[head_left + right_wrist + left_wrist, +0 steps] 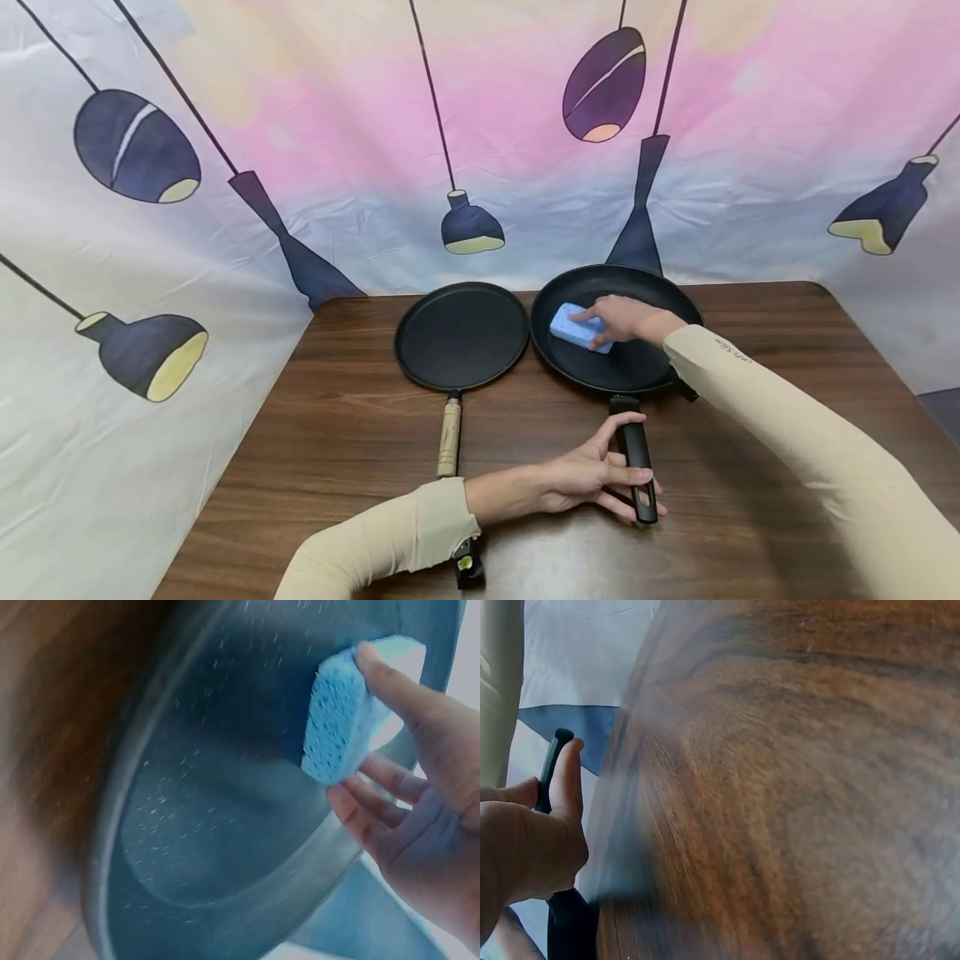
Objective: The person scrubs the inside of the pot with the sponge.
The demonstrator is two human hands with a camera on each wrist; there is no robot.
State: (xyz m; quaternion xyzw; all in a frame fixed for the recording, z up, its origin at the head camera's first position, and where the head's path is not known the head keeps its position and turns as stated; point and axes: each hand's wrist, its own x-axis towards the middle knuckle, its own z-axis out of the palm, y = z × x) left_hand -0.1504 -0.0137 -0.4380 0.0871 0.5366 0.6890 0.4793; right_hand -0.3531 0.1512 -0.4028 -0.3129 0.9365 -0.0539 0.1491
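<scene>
A blue sponge [576, 327] is gripped by my right hand [626, 318] inside a deep black frying pan [637, 371]. The right wrist view shows the porous sponge [337, 712] between thumb and fingers [360, 814], with small pale specks over the dark pan surface [202, 802]. My left hand [588, 477] holds the pan's black handle [636, 446], thumb on top and fingers around its sides. In the left wrist view the left hand [532, 844] is at the left edge, with the handle's end [562, 736] sticking up past the fingers.
A flat round black griddle pan [463, 335] lies left of the frying pan, its wooden handle [448, 437] running under my left forearm. Both rest on a brown wood-grain table [360, 417]. Behind hangs a cloth backdrop [360, 150] printed with lamps.
</scene>
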